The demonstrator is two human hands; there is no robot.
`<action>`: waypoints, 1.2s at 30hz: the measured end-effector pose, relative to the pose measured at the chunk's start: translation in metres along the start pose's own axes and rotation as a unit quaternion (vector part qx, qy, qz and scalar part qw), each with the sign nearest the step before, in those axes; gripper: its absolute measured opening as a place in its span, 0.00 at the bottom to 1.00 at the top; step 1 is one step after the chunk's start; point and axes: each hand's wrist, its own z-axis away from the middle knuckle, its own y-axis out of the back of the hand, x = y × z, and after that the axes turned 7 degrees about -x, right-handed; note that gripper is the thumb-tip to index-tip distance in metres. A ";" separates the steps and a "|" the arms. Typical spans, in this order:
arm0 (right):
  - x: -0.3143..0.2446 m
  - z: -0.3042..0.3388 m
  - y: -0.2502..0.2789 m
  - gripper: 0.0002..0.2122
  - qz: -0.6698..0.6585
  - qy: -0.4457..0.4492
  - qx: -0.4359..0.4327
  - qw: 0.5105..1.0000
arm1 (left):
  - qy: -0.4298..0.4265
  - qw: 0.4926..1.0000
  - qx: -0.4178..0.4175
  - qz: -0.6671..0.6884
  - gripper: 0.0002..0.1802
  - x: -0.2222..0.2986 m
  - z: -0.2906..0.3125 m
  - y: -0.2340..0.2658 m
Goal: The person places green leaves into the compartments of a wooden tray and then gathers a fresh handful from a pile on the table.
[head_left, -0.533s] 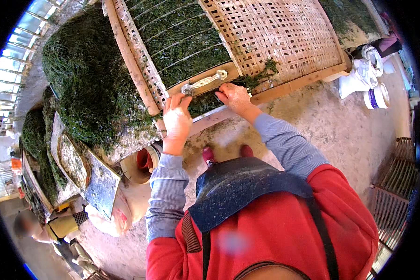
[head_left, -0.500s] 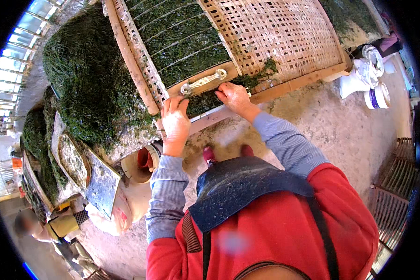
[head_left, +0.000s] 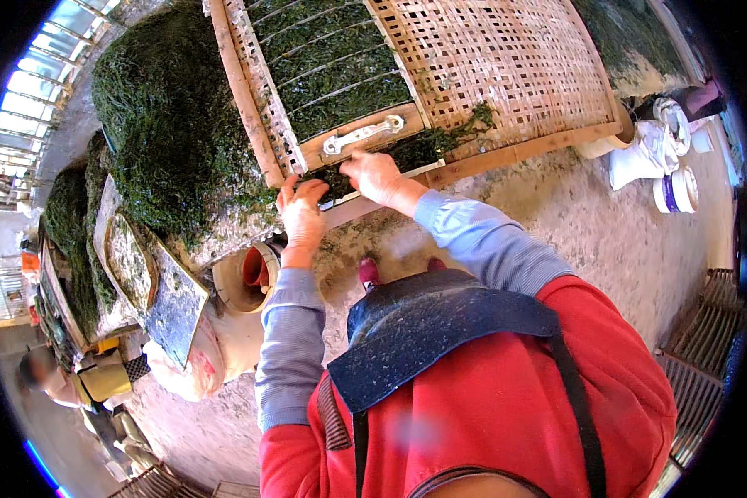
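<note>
Along the bamboo tray's lower edge [head_left: 506, 156], left hand [head_left: 300, 214] and right hand [head_left: 375, 174] rest open-gripped on green leaves [head_left: 407, 153].

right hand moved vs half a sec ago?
Yes, slightly. The right hand has crept left along the wooden frame edge, and now sits just below the metal handle instead of off its right end.

Leaf heap [head_left: 162, 124] left of woven tray [head_left: 506, 75], buckets [head_left: 668, 158] right
</note>
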 end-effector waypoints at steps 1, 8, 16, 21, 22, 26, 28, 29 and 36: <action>-0.001 0.000 0.003 0.03 -0.056 -0.024 0.070 0.996 | 0.017 1.000 0.023 0.002 0.18 -0.004 0.002 0.003; 0.033 0.016 0.025 0.06 -0.126 -0.067 0.104 0.984 | -0.109 0.989 -0.052 -0.089 0.22 0.040 0.006 -0.007; 0.069 0.047 0.060 0.06 -0.010 -0.113 0.013 0.993 | 0.055 0.990 -0.073 -0.111 0.23 0.037 0.004 -0.028; 0.050 0.064 0.065 0.05 0.177 0.079 0.015 0.981 | -0.020 0.989 -0.060 -0.132 0.27 0.061 -0.002 -0.019; 0.055 0.069 0.064 0.05 0.202 0.088 0.015 0.975 | -0.050 0.984 -0.086 -0.147 0.28 0.063 0.000 -0.026; 0.067 0.068 0.097 0.06 0.056 0.057 0.025 0.997 | 0.047 0.985 -0.094 -0.134 0.28 0.068 -0.005 -0.041; 0.076 0.076 0.116 0.08 0.021 0.031 0.093 0.995 | 0.074 0.983 -0.107 -0.128 0.27 0.080 -0.009 -0.036; 0.085 0.085 0.116 0.09 -0.014 -0.017 0.105 0.994 | 0.077 0.985 -0.098 -0.121 0.28 0.088 -0.009 -0.032; 0.109 0.087 0.095 0.29 0.019 -0.037 0.012 0.999 | -0.038 0.996 -0.081 -0.022 0.34 0.151 -0.050 -0.079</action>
